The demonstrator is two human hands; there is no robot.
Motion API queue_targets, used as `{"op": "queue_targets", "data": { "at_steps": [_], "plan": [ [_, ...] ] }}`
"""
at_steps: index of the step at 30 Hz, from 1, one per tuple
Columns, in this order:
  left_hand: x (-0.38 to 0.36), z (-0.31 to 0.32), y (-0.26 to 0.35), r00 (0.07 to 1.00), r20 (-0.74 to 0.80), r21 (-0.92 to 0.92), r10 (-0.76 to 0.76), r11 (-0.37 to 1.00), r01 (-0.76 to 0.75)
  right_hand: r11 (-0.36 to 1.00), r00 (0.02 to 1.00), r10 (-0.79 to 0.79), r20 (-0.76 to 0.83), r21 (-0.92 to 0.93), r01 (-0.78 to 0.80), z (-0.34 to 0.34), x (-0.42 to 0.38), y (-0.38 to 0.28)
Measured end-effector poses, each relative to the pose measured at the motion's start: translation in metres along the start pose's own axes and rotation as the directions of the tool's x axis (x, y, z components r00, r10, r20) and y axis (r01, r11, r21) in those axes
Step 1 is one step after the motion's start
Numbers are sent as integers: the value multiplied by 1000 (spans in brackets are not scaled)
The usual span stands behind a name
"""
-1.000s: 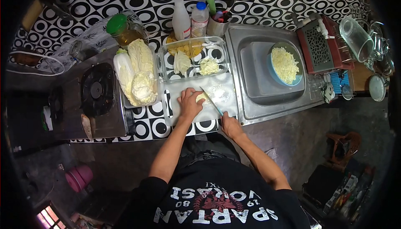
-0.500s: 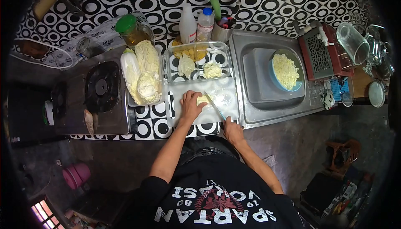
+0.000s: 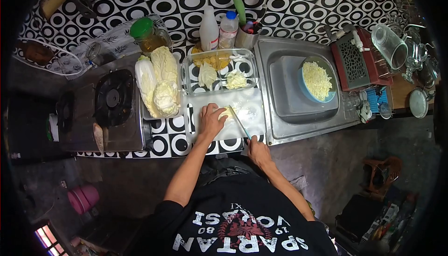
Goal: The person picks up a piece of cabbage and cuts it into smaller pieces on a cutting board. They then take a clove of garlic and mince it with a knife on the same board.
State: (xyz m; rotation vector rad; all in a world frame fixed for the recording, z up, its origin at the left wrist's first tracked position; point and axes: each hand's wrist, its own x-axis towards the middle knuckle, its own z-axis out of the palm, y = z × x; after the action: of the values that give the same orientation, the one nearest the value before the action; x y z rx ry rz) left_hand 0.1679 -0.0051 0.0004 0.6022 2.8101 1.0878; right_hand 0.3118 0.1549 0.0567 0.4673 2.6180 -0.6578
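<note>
My left hand presses a small pale-yellow piece of cabbage onto a translucent white cutting board, its fingers curled over the piece. The handle of a knife is in my closed right hand, near the board's front right corner. Its blade slants up and left, with the tip beside the cabbage piece and close to my left fingertips. Just behind the board stands a clear divided container with a cabbage leaf and a pale chopped heap in separate compartments.
Left of the board, a plastic tub holds whole napa cabbages. A gas stove lies beyond it. To the right, a blue bowl of chopped cabbage rests in the metal sink. Bottles stand behind.
My right hand and the knife have shifted slightly left, and the blade is closer to my left fingers. My left hand stays on the cabbage piece.
</note>
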Motion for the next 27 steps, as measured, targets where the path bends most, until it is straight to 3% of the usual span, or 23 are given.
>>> {"op": "queue_targets", "data": {
  "at_steps": [10, 19, 27],
  "plan": [
    [1, 1, -1, 992, 29, -6, -126, 992, 126, 998, 1000, -19, 24, 57, 17, 19, -28, 37],
    [2, 3, -6, 994, 47, -6, -104, 995, 104, 999, 999, 28, 43, -21, -27, 4, -11, 19],
    [0, 4, -12, 999, 12, -17, -30, 999, 31, 999, 999, 40, -21, 34, -39, -4, 1, 10]
  ]
}}
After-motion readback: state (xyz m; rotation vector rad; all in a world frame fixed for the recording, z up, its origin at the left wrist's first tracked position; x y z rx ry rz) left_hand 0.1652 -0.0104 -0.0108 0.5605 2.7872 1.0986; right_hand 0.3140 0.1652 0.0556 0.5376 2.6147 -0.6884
